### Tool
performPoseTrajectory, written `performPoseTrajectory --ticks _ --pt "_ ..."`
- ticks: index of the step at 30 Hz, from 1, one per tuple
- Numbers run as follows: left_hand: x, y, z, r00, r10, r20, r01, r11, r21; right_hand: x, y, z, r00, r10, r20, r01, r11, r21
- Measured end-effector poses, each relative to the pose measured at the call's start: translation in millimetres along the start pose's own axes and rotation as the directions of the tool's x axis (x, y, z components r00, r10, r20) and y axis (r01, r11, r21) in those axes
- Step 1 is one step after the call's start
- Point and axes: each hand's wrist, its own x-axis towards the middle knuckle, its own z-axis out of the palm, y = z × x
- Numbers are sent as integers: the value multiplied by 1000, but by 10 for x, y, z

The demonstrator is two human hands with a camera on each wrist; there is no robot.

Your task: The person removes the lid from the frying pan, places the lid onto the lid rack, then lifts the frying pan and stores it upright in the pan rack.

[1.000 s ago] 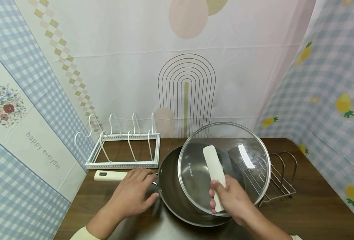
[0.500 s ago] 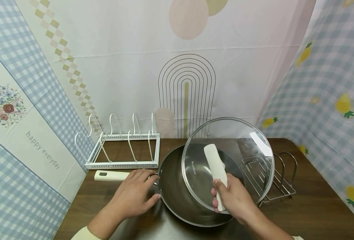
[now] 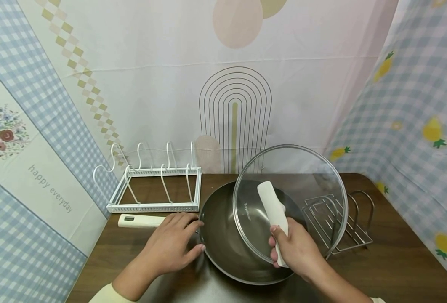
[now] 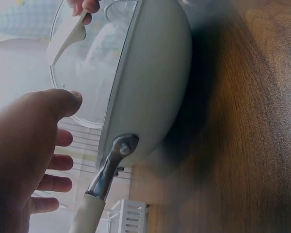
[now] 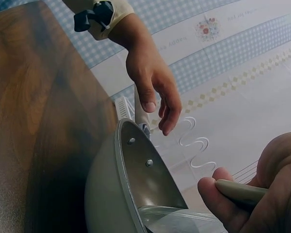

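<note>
Higher and farther right in the head view than a second ago, the clear glass lid (image 3: 303, 189), steel-rimmed with a cream lid handle (image 3: 272, 204), slants above the right part of the dark pan (image 3: 223, 248), baring more of it; the right hand (image 3: 301, 248) grips that handle. Left wrist: the left hand (image 4: 26, 141) has its fingers apart beside the pan handle (image 4: 103, 178). Right wrist: the lid overlaps the pan's interior; whether they touch, I cannot tell.
</note>
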Motion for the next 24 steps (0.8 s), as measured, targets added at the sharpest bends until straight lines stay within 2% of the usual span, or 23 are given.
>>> performPoseTrajectory --ticks 14,24 --pt "7 17 16 1000 6 -17 -6 1000 -11 -3 -1 -11 998 -49 -43 43 990 -132" --pt "47 45 11 1000 13 19 -13 1000 -10 -12 4 -48 996 -73 -55 62 981 -185"
